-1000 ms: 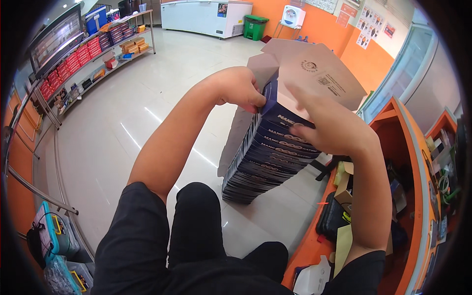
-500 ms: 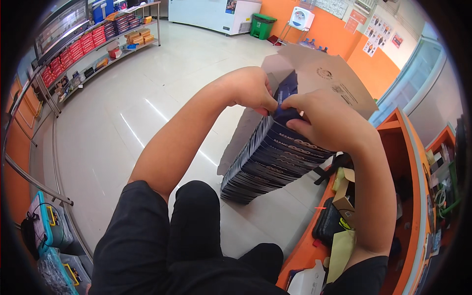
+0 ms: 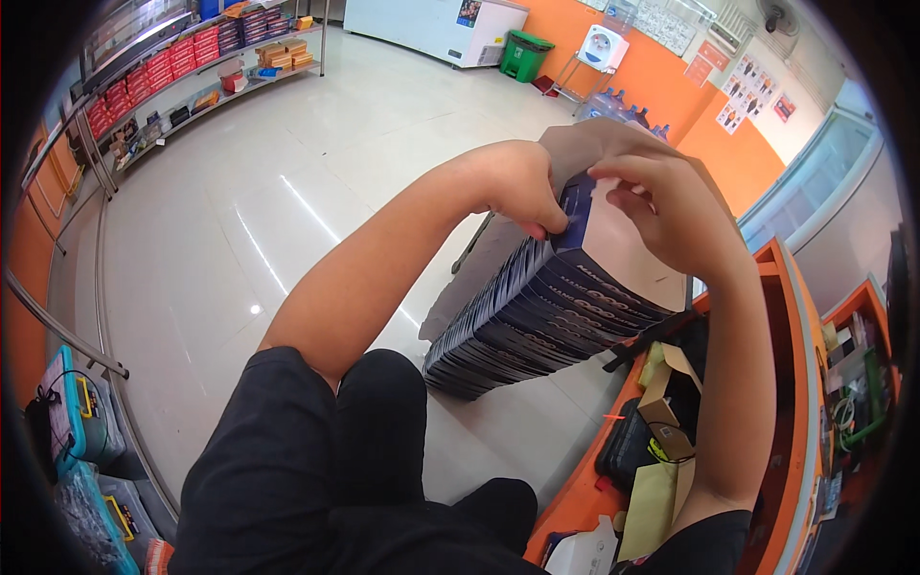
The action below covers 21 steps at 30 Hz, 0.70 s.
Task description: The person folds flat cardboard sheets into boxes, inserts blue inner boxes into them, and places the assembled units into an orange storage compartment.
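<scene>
A tall stack of dark blue thin cardboard boxes (image 3: 546,326) with pale lettering rises from the floor in front of me. On top lies an unfolded box whose plain greyish-brown inner face (image 3: 623,249) shows. My left hand (image 3: 527,187) pinches a dark blue flap (image 3: 576,206) at its left edge, thumb on the near side. Above the brown face, my right hand (image 3: 666,206) is loosely bent, fingers apart, nothing visible in it. Its forefinger reaches to the flap's upper end; whether it touches is unclear. Behind both hands stands a larger brown cardboard panel (image 3: 613,137).
On the right, an orange cabinet (image 3: 575,489) holds an open carton (image 3: 668,402) and a black case (image 3: 628,448). Plastic bins (image 3: 81,412) stand at lower left. A metal shelf (image 3: 216,101) with boxes and a white freezer (image 3: 422,29) are at the back.
My right hand has let go of the blue flap and lifted up and right, uncovering the brown inner face. My left hand has shifted slightly right, still pinching the flap.
</scene>
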Motion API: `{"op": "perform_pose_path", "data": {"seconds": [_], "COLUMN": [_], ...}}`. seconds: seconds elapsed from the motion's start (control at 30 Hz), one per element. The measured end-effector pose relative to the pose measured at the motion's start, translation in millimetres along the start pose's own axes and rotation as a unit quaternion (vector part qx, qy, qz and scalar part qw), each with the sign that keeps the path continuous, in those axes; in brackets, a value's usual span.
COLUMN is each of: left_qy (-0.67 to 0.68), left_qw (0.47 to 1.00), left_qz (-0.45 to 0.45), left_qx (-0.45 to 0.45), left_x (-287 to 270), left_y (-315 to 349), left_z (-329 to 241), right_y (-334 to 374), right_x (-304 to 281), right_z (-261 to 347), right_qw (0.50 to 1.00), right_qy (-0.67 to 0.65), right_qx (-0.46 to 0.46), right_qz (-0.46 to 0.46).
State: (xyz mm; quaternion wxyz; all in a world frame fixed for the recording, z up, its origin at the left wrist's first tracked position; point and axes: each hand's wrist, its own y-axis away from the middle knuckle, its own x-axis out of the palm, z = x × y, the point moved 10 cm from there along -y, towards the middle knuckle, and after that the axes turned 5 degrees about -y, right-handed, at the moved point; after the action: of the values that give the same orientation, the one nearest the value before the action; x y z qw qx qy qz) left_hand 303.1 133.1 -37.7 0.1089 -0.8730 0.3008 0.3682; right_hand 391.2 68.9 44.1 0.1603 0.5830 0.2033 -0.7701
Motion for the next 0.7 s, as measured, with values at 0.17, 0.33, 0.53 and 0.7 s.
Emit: {"op": "perform_pose_path", "data": {"seconds": [0.17,0.33,0.53,0.7], "left_qy": [0.008,0.016,-0.176,-0.166], "left_qw": [1.0,1.0,0.98,0.974], "left_qz": [0.014,-0.001,-0.087,-0.155], "left_qx": [0.007,0.0,0.002,0.007], "left_x": [2.4,-1.5,-17.1,-23.4], "left_y": [-4.3,-3.4,-17.3,-14.8], "left_z": [2.8,-3.2,-6.2,-6.4], "right_y": [-7.7,-19.0,-23.9,-32.9], "right_x": [14.8,15.6,15.8,20.5], "right_z": [0.8,-14.9,-10.0,-12.2], "right_qw": [0.958,0.969,0.975,0.985], "right_qy": [0.16,0.113,0.105,0.086], "right_qx": [-0.178,-0.172,-0.154,-0.125], "right_qz": [-0.158,-0.138,-0.123,-0.085]}}
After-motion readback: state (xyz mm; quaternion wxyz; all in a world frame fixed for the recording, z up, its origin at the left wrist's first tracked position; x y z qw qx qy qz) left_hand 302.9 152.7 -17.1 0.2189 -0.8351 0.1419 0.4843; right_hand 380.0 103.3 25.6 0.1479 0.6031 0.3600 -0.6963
